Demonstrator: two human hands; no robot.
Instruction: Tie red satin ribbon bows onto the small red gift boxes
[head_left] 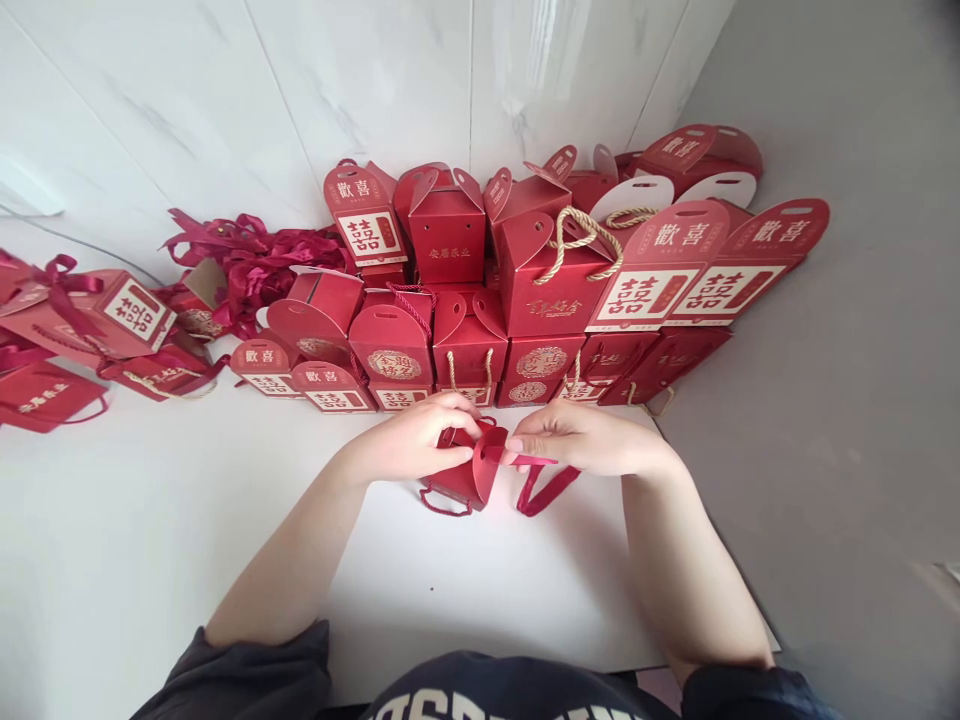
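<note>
Left grip (420,440) clamped on the small red box (454,487), right grip (581,437) pinching ribbon (551,491) beside the flap (492,480): keep that ribbon flat, tension gentle

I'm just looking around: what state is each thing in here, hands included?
Small red box: on the table, curved flap raised.
Left hand: thumb and fingers on the box.
Right hand: pinching the ribbon.
Ribbon: loose length bent beside the box.
Cord handle: looped out at the near side.
Stacked boxes: piled along the wall, some flaps raised.
Ribbon heap: bunched up.
Leftmost boxes: one tied with a bow.
</note>
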